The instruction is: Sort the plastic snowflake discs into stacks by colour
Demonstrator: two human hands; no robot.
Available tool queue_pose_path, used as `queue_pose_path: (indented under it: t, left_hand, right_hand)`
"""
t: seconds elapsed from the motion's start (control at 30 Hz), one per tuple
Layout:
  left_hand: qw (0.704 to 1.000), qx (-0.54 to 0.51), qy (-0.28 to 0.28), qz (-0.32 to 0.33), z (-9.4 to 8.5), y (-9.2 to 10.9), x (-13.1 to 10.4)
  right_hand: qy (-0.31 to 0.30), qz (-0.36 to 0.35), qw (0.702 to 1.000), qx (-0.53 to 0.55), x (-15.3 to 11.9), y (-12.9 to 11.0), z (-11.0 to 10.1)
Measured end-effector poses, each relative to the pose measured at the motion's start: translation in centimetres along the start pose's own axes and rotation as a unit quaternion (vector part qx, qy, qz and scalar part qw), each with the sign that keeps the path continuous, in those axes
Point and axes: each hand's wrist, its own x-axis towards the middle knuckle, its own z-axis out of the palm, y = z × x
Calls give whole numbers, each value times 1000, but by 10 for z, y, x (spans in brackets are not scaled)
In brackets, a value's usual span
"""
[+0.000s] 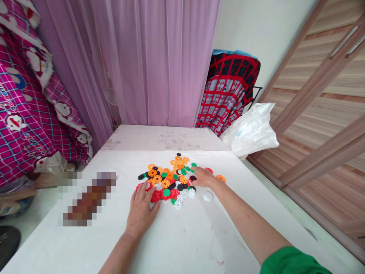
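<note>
A loose pile of flat, notched discs (166,183) in orange, red, green, black and white lies on the white table cover. My left hand (142,203) rests at the pile's near left edge, its fingers spread and touching red discs. At the right side of the pile, my right hand (203,176) reaches over with its fingers extended, near green, black and red discs. An orange disc (220,178) lies just right of my right wrist. A white round piece (208,196) sits below that forearm.
The table (176,243) has a flowered band at its far end. A pixelated patch (89,198) covers something on its left. Beyond the right edge is a white plastic bag (252,131), with wooden doors (322,95) farther right. Purple curtains (159,64) hang behind.
</note>
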Motion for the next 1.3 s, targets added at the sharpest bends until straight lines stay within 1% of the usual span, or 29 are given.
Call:
queue_pose_path:
  t: [0.13, 0.27, 0.37, 0.43, 0.5, 0.6, 0.7, 0.8, 1.0, 1.17, 1.3]
  left_hand:
    - [1000, 7, -4, 2, 0, -1, 0]
    - [1000, 5, -3, 7, 1, -2, 0]
    - [1000, 8, -7, 4, 1, -2, 0]
    - [1000, 8, -13, 4, 1, -3, 0]
    - [1000, 6, -11, 4, 1, -2, 0]
    - [1000, 1, 0, 5, 1, -2, 0]
    - [1000, 2, -2, 5, 1, -2, 0]
    - [1000, 12, -8, 6, 1, -3, 1]
    - [1000, 22, -7, 14, 1, -4, 0]
    - [1000, 22, -9, 14, 2, -6, 0]
    - [1000, 16, -5, 10, 2, -6, 0]
  right_hand:
    - [5, -10, 1000, -19, -3, -1, -3]
    - [24, -23, 997, -71, -2, -4, -16]
    - [21, -32, 996, -83, -1, -2, -27]
    - [19, -31, 996, -83, -2, 5, -34]
    - [33, -10, 998, -49, -4, 19, -39]
    - [88, 51, 994, 42, -5, 45, -42]
    - [128, 92, 982, 101, -4, 67, -37]
    - [127, 92, 980, 126, -2, 77, -28]
    - [136, 87, 977, 138, -1, 87, -17]
    - [120, 78, 980, 140, -2, 94, -11]
    - [101, 60, 987, 113, -3, 97, -7]
